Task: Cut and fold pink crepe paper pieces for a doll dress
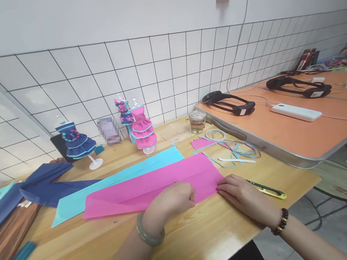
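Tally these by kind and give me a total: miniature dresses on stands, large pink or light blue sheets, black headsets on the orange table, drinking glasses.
Miniature dresses: 3 (navy dress, pink dress, floral dress)
Large sheets: 2 (pink sheet, light blue sheet)
Black headsets: 2
Drinking glass: 1
Total: 8

a long pink sheet (157, 178), faintly creased, lies flat, partly over a cyan sheet (134, 172).
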### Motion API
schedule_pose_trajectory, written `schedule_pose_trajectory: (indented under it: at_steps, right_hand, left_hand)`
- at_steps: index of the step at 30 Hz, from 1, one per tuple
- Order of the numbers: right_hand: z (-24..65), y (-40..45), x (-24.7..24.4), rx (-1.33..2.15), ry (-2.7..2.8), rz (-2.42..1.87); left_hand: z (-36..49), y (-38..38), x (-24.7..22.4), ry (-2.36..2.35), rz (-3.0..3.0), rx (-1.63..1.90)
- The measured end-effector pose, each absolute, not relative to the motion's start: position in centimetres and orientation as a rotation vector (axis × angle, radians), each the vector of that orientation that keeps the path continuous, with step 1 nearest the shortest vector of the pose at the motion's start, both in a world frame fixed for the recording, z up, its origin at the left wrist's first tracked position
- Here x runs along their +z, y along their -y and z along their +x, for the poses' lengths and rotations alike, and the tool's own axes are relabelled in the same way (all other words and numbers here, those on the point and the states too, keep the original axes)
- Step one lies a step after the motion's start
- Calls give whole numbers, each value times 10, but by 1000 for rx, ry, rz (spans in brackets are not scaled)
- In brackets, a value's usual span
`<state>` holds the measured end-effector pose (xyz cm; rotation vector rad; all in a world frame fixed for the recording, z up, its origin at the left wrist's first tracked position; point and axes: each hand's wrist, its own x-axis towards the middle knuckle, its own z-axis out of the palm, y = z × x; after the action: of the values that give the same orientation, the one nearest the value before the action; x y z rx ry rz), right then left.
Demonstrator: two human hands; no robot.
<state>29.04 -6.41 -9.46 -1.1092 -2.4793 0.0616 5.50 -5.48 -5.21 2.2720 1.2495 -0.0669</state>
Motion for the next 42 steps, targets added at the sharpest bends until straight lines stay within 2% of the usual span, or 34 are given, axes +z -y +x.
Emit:
schedule_pose_trajectory:
  at_steps: [18, 42]
  right_hand:
    - [289, 55, -91, 264, 2377, -1195]
    - [296, 53, -101, 162, 2306, -1323]
  left_hand:
    - [50, 44, -56, -1213, 2218, -140]
    - [51, 35, -58, -1233, 2147, -30]
